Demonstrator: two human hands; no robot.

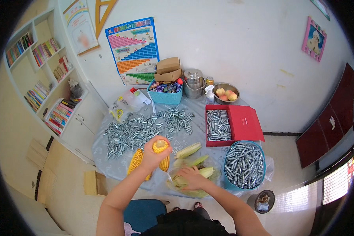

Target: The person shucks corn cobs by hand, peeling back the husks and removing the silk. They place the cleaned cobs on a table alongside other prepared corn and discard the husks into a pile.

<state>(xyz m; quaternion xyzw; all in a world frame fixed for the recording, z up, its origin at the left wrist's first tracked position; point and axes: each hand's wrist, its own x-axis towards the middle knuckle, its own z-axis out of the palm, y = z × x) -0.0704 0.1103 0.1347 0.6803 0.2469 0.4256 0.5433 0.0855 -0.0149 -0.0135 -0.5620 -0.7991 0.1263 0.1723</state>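
My left hand (150,154) is wrapped round a peeled yellow corn cob (160,147), its pale cut end turned up. Just left of it, partly behind my wrist, more yellow corn (135,160) lies on the table. My right hand (189,177) rests with spread fingers on pale green corn husks (205,172), which lie on a clear plastic bag at the table's near edge. Whether there is a cob under that hand is hidden. Beyond it lies an ear of corn still in its husk (188,150).
Many small metal cylinders (139,129) cover the table's left and middle. More fill a red box (247,124) and a blue tub (225,179) at right. Behind stand a blue basket (165,97), metal pots (193,92) and a bowl of peaches (223,100). A bin (255,202) is on the floor.
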